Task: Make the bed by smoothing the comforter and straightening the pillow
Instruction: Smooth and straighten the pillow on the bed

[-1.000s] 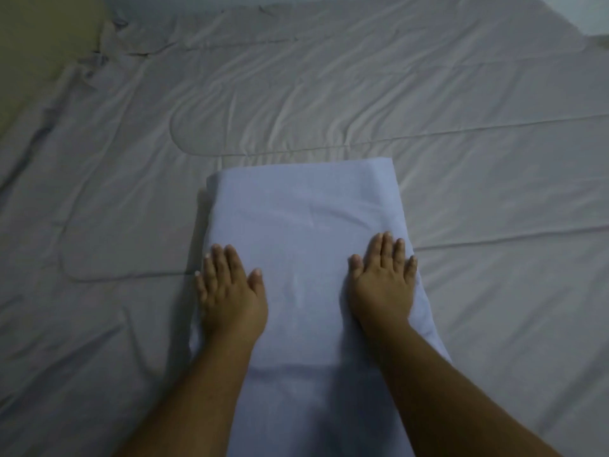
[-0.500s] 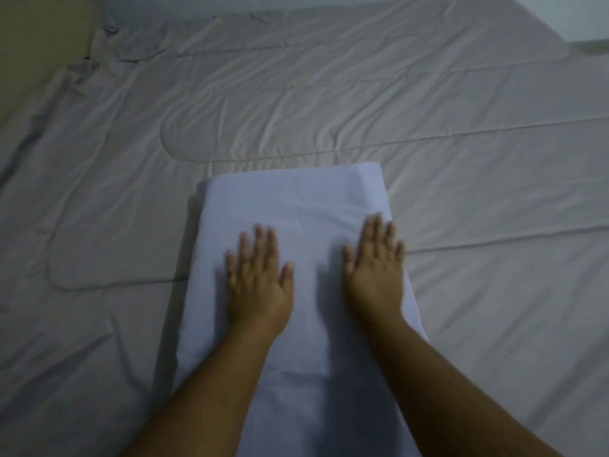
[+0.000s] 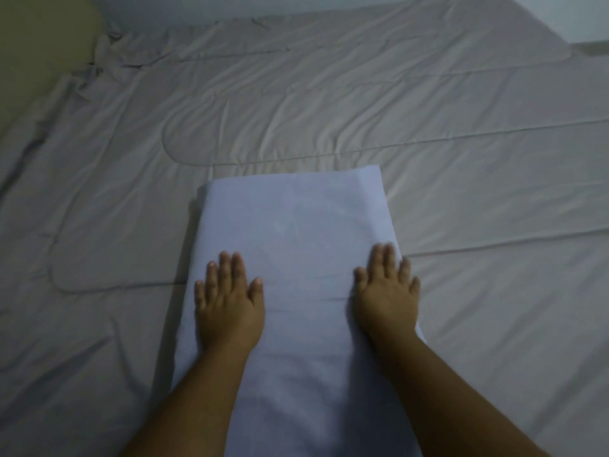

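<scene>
A pale blue-white pillow [image 3: 293,225] lies lengthwise on the grey quilted comforter [image 3: 461,192], its far short edge pointing away from me. My left hand [image 3: 227,301] rests flat, palm down, on the pillow's left half with fingers apart. Near the pillow's right edge my right hand [image 3: 387,291] presses flat in the same way, its little finger at the rim. Neither hand grips anything. The comforter shows soft wrinkles and curved stitch lines.
The comforter bunches at the far left corner [image 3: 99,64] against a yellowish wall [image 3: 39,44]. A pale wall [image 3: 560,14] borders the far right corner. My forearms cover the pillow's near end.
Both hands slid outward across the pillow top, the left hand leftward and the right toward the right edge, after coming closer together half a second ago. The pillow stayed in place.
</scene>
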